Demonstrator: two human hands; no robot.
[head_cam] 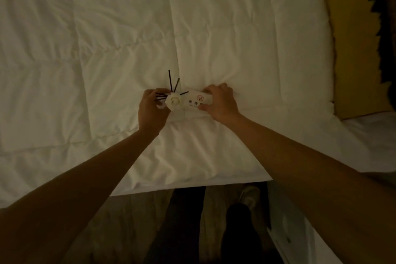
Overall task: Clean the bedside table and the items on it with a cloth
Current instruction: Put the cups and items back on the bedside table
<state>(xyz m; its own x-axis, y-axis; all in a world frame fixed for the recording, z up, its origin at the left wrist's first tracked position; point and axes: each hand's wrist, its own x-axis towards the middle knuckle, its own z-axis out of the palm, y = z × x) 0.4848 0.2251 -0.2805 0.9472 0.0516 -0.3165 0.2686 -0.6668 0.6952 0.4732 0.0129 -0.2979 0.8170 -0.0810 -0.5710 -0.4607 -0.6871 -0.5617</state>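
A small white reed diffuser bottle (174,102) with several thin black sticks (170,81) lies on the white duvet (107,49). My left hand (151,109) holds it at its left side, fingers around some sticks. Right beside it a white sign card (197,100) with a red no-smoking symbol and dark lettering rests on the duvet. My right hand (220,103) grips the card's right end, thumb on its near edge. A white folded piece, perhaps a cloth (182,116), shows just below the bottle; I cannot tell what it is.
A yellow pillow or headboard panel (353,49) stands at the right, with a dark fringed shape (383,17) beyond it. The bed's near edge runs across the lower frame; below it are a wooden floor (128,221), my dark trouser legs and a shoe (248,197).
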